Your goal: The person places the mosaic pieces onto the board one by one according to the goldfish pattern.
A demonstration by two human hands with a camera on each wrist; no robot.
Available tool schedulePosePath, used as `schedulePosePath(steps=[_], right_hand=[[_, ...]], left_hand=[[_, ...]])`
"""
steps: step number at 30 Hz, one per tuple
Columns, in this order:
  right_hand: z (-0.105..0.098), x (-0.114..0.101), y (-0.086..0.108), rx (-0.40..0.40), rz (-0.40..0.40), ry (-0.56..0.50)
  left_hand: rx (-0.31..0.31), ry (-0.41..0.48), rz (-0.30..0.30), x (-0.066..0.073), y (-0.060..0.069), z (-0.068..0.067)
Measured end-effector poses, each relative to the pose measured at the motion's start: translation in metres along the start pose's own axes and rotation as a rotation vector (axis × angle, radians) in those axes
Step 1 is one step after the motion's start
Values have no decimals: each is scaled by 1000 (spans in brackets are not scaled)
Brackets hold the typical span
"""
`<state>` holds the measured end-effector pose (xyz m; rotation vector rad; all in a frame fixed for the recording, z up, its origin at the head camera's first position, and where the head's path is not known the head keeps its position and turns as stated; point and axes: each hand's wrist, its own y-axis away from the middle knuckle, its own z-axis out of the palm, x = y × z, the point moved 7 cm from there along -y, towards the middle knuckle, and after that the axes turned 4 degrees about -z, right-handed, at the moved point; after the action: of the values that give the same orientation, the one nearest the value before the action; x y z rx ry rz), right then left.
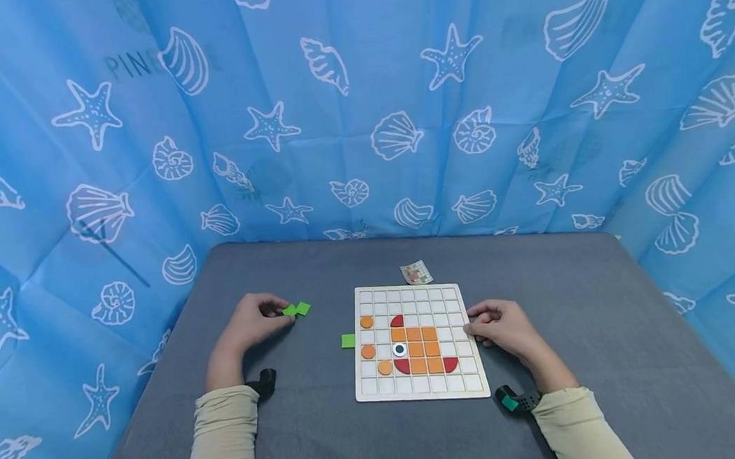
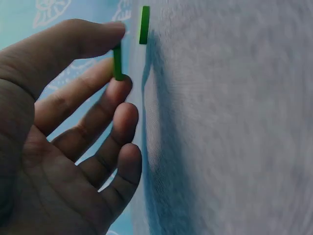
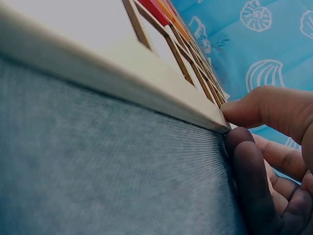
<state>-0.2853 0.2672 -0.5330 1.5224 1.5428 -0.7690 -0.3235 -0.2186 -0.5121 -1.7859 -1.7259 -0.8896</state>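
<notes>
My left hand [image 1: 252, 328] pinches a green square tile [image 2: 117, 63] between thumb and fingertips, just above the grey tabletop. Right beside it lies a second green tile [image 1: 304, 308]. A wooden grid board [image 1: 443, 385] lies flat at mid-table. On it sit a block of orange square tiles [image 1: 415, 349], red quarter-round tiles [image 1: 451, 364], orange discs [image 1: 368, 351] and a white eye disc [image 1: 399, 350] with a dark centre. My right hand [image 1: 500, 327] grips the board's right edge, thumb on the rim and curled fingers against its side.
Another green tile [image 1: 348, 341] touches the board's left edge. Behind the board lies a small printed pattern card [image 1: 416, 273]. A blue shell-patterned curtain [image 1: 360, 103] hangs behind and around the grey table [image 1: 316, 429].
</notes>
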Motion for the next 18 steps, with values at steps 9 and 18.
schedulePosePath(steps=[9,18], right_hand=[[1,-1,-2,-1,-9,2],[0,0,-1,8,2,6]], left_hand=[[23,29,91,42,-9,25],[-87,62,194,108,-22,71]])
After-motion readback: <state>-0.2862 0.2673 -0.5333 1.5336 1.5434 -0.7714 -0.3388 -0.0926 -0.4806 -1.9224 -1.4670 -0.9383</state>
